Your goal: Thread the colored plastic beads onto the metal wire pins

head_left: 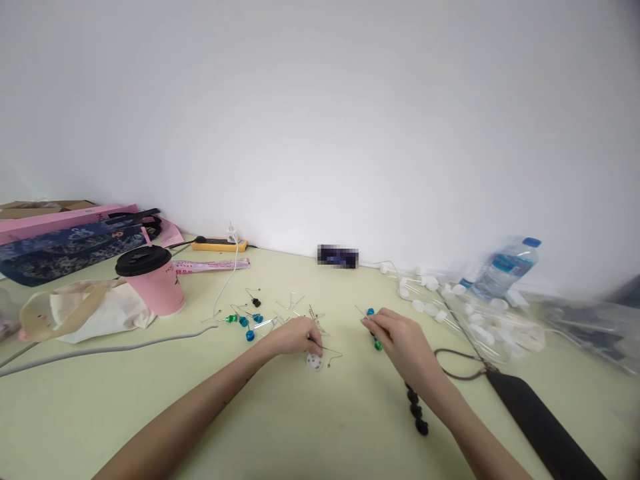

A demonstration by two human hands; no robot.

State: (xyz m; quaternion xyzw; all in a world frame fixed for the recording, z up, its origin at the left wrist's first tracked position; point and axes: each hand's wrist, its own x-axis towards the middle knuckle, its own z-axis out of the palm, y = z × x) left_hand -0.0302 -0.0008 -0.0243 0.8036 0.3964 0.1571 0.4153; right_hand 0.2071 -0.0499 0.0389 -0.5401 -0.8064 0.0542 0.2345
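Okay: left hand [293, 337] has its fingers closed on a bent wire [334, 351], low on the table [300, 433]. A white disc [314, 362] sits just below the fingertips. Right hand [403, 343] is pinched on the lead of a blue part [371, 311]. A green part [379, 345] is at its fingers, touching or just under, can't tell. The hands are near each other, not touching. Loose parts [249, 322] lie left of the left hand. Black beads [417, 410] by the right wrist. Cup [156, 283] far left, bottle [505, 268] far right.
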